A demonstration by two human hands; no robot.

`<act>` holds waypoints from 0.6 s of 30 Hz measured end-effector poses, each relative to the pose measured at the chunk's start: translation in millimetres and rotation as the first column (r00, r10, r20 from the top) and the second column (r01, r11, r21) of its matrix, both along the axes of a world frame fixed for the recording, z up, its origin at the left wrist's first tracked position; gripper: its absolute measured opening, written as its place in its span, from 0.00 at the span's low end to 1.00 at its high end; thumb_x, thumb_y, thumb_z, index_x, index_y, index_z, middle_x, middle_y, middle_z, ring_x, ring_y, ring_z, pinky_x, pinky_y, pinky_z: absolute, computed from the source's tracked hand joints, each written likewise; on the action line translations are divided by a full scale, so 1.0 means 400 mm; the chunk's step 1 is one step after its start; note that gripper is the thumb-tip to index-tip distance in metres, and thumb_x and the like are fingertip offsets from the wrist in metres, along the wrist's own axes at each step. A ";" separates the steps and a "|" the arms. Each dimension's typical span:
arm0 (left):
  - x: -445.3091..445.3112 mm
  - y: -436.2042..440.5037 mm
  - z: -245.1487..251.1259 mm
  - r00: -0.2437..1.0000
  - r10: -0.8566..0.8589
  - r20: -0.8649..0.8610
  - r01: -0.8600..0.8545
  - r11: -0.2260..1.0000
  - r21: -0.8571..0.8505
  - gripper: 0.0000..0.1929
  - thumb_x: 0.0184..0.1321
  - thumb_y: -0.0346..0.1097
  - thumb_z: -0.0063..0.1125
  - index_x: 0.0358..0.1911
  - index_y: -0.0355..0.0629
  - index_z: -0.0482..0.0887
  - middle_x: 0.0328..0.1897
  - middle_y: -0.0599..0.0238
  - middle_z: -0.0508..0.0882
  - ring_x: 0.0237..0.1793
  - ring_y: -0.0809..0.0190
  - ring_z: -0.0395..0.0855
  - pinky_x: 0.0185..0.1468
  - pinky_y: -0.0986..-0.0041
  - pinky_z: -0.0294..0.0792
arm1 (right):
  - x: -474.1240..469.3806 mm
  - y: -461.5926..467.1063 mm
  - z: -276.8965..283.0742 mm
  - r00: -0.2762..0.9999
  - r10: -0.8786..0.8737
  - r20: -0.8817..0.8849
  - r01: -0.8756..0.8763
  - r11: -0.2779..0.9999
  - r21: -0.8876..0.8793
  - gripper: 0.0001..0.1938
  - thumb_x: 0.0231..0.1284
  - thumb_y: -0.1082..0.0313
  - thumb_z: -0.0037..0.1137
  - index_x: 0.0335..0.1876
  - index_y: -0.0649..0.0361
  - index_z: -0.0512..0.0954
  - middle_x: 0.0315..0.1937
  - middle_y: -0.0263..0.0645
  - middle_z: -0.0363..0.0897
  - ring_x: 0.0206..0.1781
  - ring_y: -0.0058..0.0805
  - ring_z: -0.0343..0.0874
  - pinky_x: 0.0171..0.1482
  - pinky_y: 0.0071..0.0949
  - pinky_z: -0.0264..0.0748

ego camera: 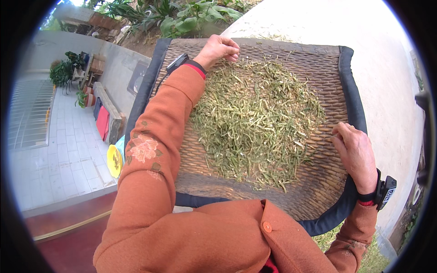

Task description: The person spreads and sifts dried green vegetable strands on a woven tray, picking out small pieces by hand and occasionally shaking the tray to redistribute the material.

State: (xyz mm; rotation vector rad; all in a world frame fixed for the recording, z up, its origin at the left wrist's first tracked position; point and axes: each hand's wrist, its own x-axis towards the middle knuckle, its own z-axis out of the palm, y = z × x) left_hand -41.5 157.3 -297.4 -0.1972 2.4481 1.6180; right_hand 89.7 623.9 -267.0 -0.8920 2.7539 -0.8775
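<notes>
A woven wicker winnowing basket [327, 170], its sides and near edge bound in dark cloth, lies before me. Across its middle is spread a loose layer of chopped, drying green plant pieces [252, 126], with small pale bits among them. My left hand [220, 49] hovers at the far edge of the basket, fingers bent and fingertips drawn together. Whether something small is pinched there cannot be seen. Over the right side, beside the cloth binding, is my right hand [356, 153], with its fingers curled toward the thumb. What lies inside those fingers is hidden.
A pale concrete surface [392, 119] extends to the right, with more green cuttings [327, 235] below the basket. Leafy plants [191, 20] grow beyond the far edge. At left are a yellow dish [114, 161], a bench [107, 112] with a red cloth [102, 123], and potted plants [87, 97].
</notes>
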 end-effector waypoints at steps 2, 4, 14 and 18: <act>-0.012 0.010 0.011 0.998 0.050 0.028 -0.051 0.997 0.054 0.05 0.65 0.23 0.67 0.41 0.28 0.88 0.37 0.52 0.90 0.35 0.62 0.91 0.44 0.69 0.89 | 0.000 0.000 0.000 1.000 -0.005 0.013 0.005 1.000 0.003 0.05 0.63 0.76 0.60 0.40 0.67 0.77 0.33 0.51 0.80 0.38 0.52 0.83 0.43 0.43 0.78; -0.035 0.026 0.025 0.993 0.116 0.013 -0.116 0.993 0.022 0.05 0.66 0.22 0.65 0.43 0.29 0.88 0.40 0.50 0.90 0.36 0.61 0.91 0.46 0.70 0.89 | -0.001 0.000 0.000 0.999 -0.014 0.038 0.014 1.000 0.009 0.05 0.63 0.76 0.60 0.40 0.67 0.77 0.34 0.51 0.81 0.39 0.53 0.83 0.44 0.43 0.78; -0.050 0.016 0.045 0.971 0.151 -0.187 -0.155 0.988 -0.007 0.26 0.71 0.25 0.58 0.70 0.21 0.70 0.62 0.40 0.82 0.55 0.54 0.89 0.58 0.68 0.85 | -0.005 -0.003 -0.003 1.000 0.017 0.006 -0.017 1.000 -0.020 0.05 0.64 0.75 0.61 0.39 0.66 0.76 0.36 0.52 0.82 0.41 0.56 0.83 0.44 0.46 0.79; 0.077 -0.054 0.011 0.998 0.026 -0.056 -0.045 0.926 -0.374 0.17 0.64 0.25 0.62 0.57 0.33 0.87 0.41 0.59 0.91 0.42 0.67 0.89 0.46 0.73 0.82 | -0.004 -0.003 -0.002 1.000 0.017 0.007 -0.017 1.000 -0.016 0.05 0.64 0.75 0.61 0.40 0.66 0.76 0.36 0.52 0.82 0.41 0.56 0.83 0.45 0.45 0.79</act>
